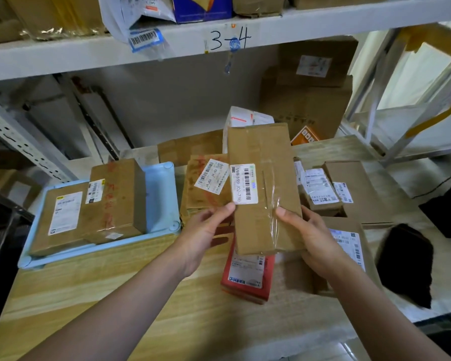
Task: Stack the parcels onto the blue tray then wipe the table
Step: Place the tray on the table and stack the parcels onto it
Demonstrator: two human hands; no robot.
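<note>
A white label (pixel 244 184) on the held box (pixel 261 152), just above the fingers (pixel 227 207) of the left hand (pixel 206 230), reads 159-159-J02-730. Up and left of those fingers, a second label (pixel 211 176) on a brown parcel (pixel 195 201) shows J4 J02. High above the fingers, the shelf edge (pixel 167 40) bears a handwritten 3-4 (pixel 229 39).

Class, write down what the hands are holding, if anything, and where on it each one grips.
One long brown parcel, held at its lower end: left hand pinches the left edge, right hand the right edge.
</note>
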